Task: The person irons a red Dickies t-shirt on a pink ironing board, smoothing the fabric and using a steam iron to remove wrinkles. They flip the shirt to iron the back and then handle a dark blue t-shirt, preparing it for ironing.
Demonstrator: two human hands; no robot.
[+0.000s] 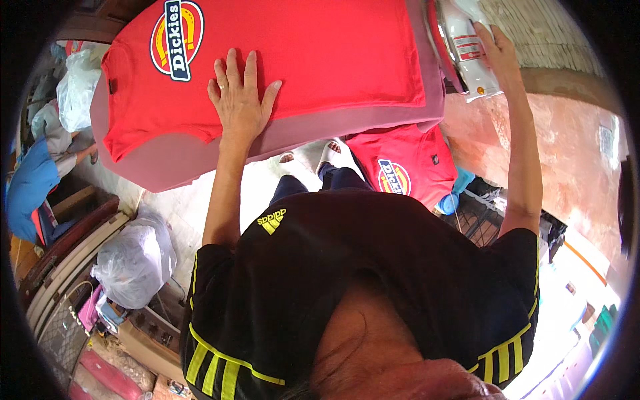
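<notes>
A red T-shirt point(320, 60) with a round yellow, white and dark printed badge lies spread over a mauve cloth-covered table point(160, 170). My left hand point(241, 97) rests flat on the shirt below the badge, fingers spread and a ring on one of them. Out to the right, past the table's end, my right hand point(499, 50) has its fingers closed at the edge of a clear plastic bag point(477, 73) with red and white printing. Part of the bag is cut off at the top of the picture.
Another red T-shirt point(407, 160) hangs or lies low beside the table's near right side. White plastic bags point(137, 260) stand at the left. A person in blue point(33, 190) is at the far left. An orange-pink wall point(560, 153) rises on the right.
</notes>
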